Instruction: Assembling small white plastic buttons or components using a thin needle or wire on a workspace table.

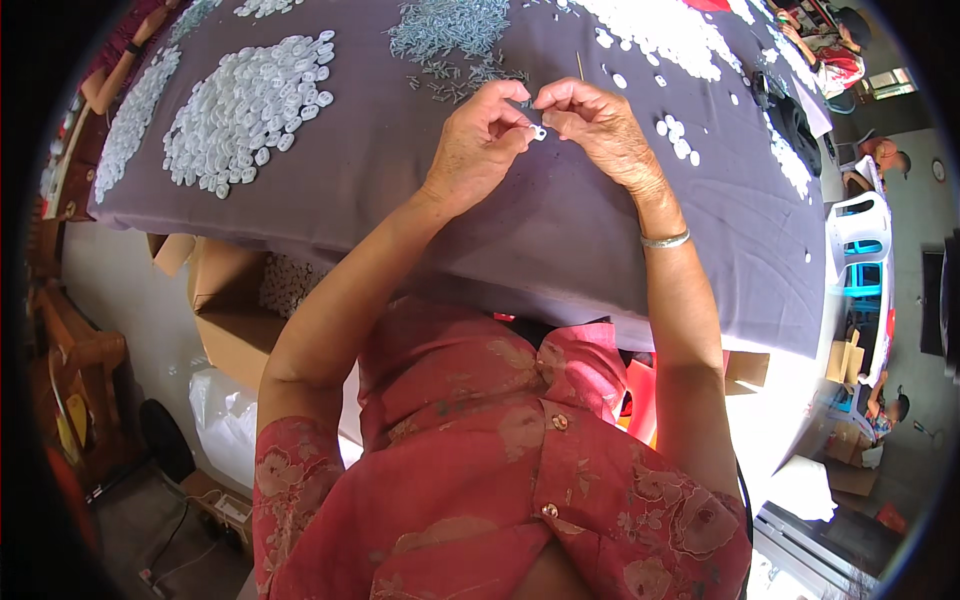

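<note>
Over the table, my left hand (482, 135) pinches a small white plastic piece (539, 132) between thumb and fingertips. Close beside it, my right hand (603, 125) is closed, thumb pressed to its fingers; what they hold, if anything, is too small to make out. A thin brownish stick (580, 66) shows just beyond the right knuckles, and I cannot tell whether that hand holds it. Beyond my left hand lies a heap of small blue-grey pin-like pieces (450, 35). A few loose white pieces (679, 138) rest to the right of my right hand.
A large pile of white oval pieces (250, 110) is on the left of the dark tablecloth (390, 160), with another white pile (660, 35) at the far right. Under the table stands an open cardboard box (235, 335). Other people sit at the left and right edges.
</note>
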Action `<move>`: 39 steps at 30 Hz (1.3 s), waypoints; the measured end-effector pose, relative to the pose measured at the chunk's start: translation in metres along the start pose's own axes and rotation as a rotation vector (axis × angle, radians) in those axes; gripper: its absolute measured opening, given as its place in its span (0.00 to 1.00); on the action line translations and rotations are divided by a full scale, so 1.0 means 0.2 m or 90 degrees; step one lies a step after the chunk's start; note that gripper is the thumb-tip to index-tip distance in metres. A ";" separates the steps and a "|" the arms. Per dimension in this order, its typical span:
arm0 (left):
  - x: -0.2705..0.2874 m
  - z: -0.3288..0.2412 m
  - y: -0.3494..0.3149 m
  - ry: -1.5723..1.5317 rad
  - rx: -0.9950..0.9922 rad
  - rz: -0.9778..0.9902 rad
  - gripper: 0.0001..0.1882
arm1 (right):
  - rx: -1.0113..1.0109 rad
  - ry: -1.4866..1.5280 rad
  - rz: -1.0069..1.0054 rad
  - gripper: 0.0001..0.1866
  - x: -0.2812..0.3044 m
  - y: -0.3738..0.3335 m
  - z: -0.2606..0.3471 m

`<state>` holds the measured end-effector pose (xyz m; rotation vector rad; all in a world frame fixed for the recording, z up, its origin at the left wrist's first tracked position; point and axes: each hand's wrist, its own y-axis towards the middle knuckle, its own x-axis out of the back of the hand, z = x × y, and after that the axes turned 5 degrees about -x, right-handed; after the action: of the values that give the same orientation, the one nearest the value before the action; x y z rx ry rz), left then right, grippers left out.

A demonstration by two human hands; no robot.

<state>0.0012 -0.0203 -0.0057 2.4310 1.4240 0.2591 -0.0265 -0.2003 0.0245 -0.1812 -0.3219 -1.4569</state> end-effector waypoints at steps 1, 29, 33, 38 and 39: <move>0.00 0.00 0.00 -0.001 0.000 0.001 0.18 | -0.001 0.000 -0.001 0.08 0.00 0.00 0.00; -0.01 0.00 0.00 0.019 0.048 -0.048 0.21 | 0.006 -0.070 -0.005 0.11 -0.06 0.01 0.01; -0.01 0.01 0.00 0.044 0.052 -0.062 0.20 | -0.009 -0.092 -0.009 0.12 -0.08 0.01 0.04; -0.01 -0.01 0.00 0.016 0.049 -0.063 0.20 | -0.008 -0.094 0.019 0.12 -0.06 0.03 0.04; -0.01 -0.02 0.01 0.024 0.050 -0.056 0.19 | -0.008 -0.105 0.019 0.12 -0.06 0.03 0.05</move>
<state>0.0012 -0.0217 -0.0009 2.4294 1.5801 0.2344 -0.0225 -0.1859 0.0302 -0.3166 -0.4427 -1.4180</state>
